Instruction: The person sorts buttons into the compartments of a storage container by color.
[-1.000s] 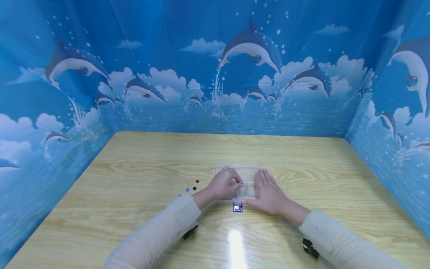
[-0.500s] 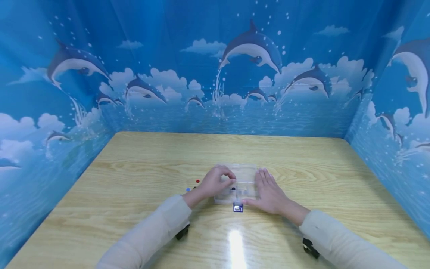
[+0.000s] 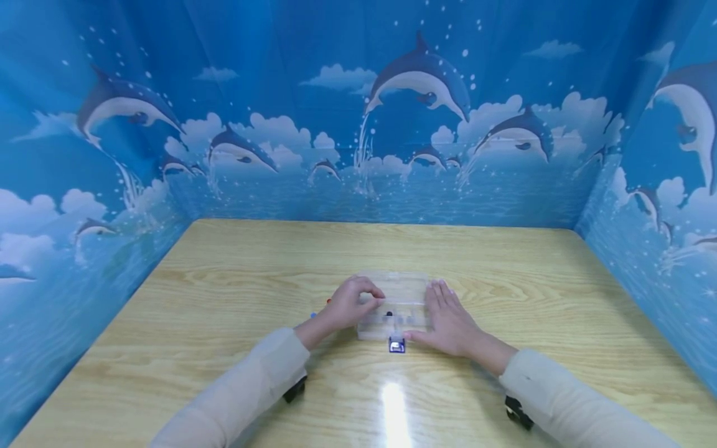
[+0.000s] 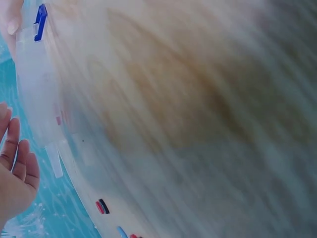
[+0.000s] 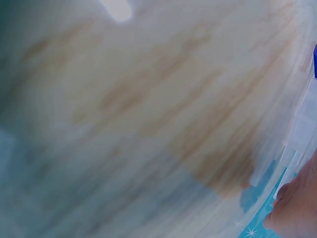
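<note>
A clear plastic box [image 3: 411,290] with a small round black disc [image 3: 389,313] inside sat on the yellow wooden surface [image 3: 269,261], the left hand [image 3: 351,303] loosely curved at its left side and the right hand [image 3: 451,322], fingers straight, touching its right

Right hand [image 3: 452,322] rests against clear box [image 3: 407,288]; left hand [image 3: 348,303] at its left edge; black piece [image 3: 389,313] apparently inside.
</note>
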`<state>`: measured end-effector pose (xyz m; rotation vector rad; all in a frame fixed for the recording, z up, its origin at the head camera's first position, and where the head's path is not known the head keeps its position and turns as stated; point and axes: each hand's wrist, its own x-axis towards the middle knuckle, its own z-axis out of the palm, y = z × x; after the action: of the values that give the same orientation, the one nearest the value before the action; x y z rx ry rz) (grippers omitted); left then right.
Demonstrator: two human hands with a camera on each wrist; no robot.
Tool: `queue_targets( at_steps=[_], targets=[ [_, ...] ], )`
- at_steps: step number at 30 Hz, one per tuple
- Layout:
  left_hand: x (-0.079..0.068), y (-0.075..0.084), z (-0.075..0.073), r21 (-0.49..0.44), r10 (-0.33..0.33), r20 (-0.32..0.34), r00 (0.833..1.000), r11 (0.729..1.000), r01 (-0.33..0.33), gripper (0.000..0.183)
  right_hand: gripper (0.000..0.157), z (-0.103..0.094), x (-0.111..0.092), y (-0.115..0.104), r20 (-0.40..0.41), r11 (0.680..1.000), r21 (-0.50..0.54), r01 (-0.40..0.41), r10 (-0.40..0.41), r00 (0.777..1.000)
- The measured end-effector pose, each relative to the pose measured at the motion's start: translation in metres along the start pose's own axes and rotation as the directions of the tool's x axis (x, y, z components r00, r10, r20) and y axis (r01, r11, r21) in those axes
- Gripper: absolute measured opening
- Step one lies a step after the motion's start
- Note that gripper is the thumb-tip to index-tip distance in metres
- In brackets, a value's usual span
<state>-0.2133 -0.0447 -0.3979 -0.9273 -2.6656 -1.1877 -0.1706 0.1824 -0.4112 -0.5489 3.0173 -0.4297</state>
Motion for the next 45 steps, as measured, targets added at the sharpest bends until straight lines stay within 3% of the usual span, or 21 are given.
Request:
queue_targets(
  at_steps=[6,14,20,30,38,45],
  targets=[
    [-0.002,-0.005,-0.003,-0.004,0.014,-0.018,1.000,1.000,-0.015,0.008,0.107,0.000,0.000,0.000,-0.004,1.000,-0.004,-0.001,0.001,1.000],
    [-0.006,-0.009,-0.010,-0.008,-0.034,-0.016,0.999,0.999,0.034,0.009,0.107,0.001,0.001,0.000,-0.002,1.000,-0.013,0.000,0.000,1.000],
    [-0.010,-0.013,-0.015,0.003,-0.029,-0.038,0.999,1.000,0.029,0.009,0.106,0.000,0.001,0.000,-0.002,1.000,-0.018,0.001,-0.001,1.000],
    [-0.016,-0.019,-0.024,-0.031,-0.104,-0.043,0.994,0.994,0.103,0.010,0.105,0.001,0.000,0.000,0.000,1.000,-0.014,0.004,-0.004,1.000],
    [-0.023,-0.028,-0.030,-0.036,-0.086,-0.083,0.993,0.996,0.083,0.009,0.105,0.001,0.000,0.001,-0.006,1.000,-0.025,0.012,-0.012,1.000],
    [-0.028,-0.032,-0.037,-0.041,-0.148,-0.063,0.987,0.988,0.146,0.012,0.105,0.000,0.000,0.000,0.004,1.000,-0.020,0.008,-0.008,1.000]
  ],
)
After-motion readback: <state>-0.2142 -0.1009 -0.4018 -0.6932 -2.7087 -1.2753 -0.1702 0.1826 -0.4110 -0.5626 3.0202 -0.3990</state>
